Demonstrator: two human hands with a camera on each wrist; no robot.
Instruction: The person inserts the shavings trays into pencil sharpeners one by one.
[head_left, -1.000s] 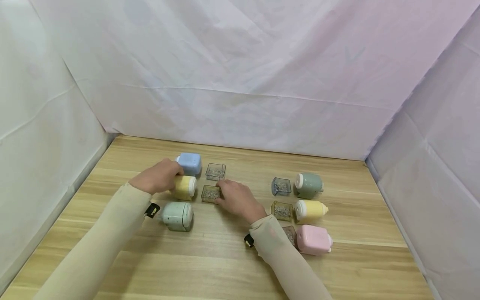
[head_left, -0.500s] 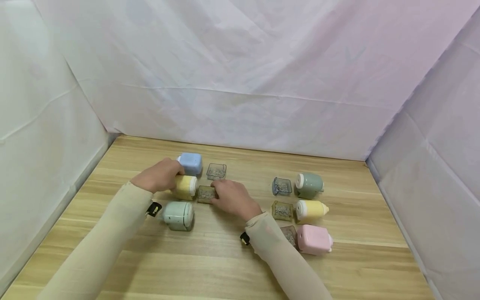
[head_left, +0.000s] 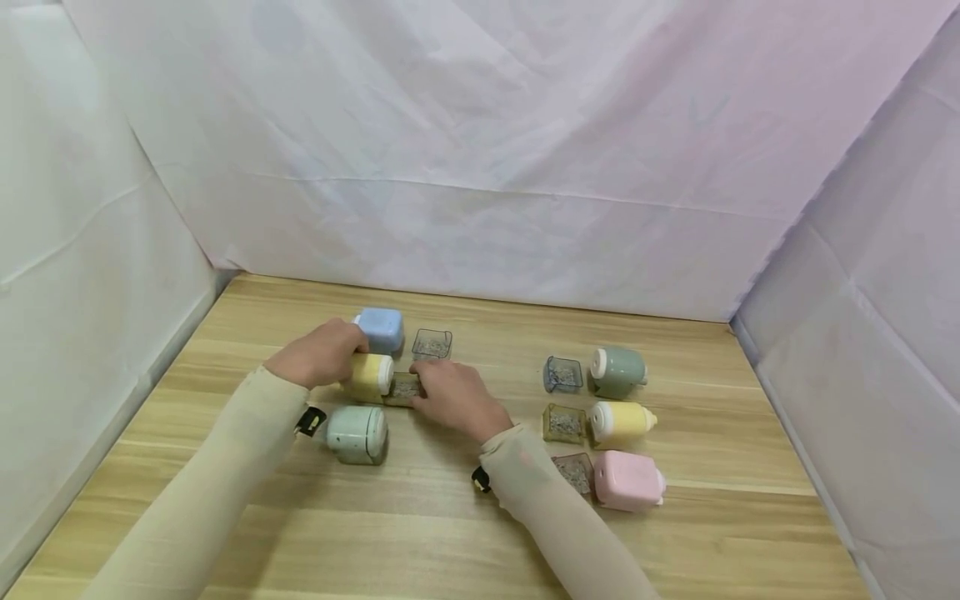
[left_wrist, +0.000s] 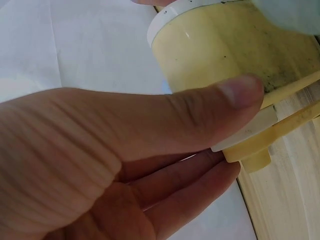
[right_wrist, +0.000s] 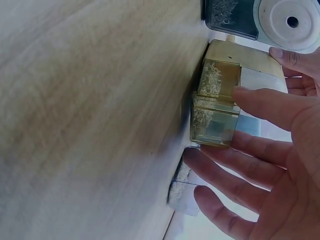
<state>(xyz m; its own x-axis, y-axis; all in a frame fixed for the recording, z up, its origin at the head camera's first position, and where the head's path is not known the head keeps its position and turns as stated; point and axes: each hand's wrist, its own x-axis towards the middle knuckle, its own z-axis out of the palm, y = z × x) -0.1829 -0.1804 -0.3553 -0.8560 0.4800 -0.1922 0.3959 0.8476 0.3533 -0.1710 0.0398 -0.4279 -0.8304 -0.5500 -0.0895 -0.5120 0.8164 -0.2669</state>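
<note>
On the left of the table in the head view, my left hand [head_left: 318, 354] grips a yellow pencil sharpener [head_left: 367, 377] by its crank end. The left wrist view shows the thumb along its yellow body [left_wrist: 205, 45]. My right hand [head_left: 457, 400] pinches a see-through yellow shavings drawer [head_left: 403, 389] between thumb and fingers. From the right wrist, that drawer [right_wrist: 212, 120], with shavings inside, appears partly in the sharpener's lower opening. A blue sharpener [head_left: 380, 329] lies behind the yellow one, and a light green sharpener [head_left: 356, 435] in front of it.
Behind my right hand sits a clear drawer [head_left: 432, 343] of shavings. To the right, dark green [head_left: 618, 371], yellow [head_left: 621, 421] and pink [head_left: 626, 481] sharpeners stand in a column, each beside a pulled-out drawer. White cloth [head_left: 480, 242] hangs along the table's back edge.
My right hand has moved left, bringing the yellow drawer from apart up against the yellow sharpener. My left hand has stayed on the sharpener.
</note>
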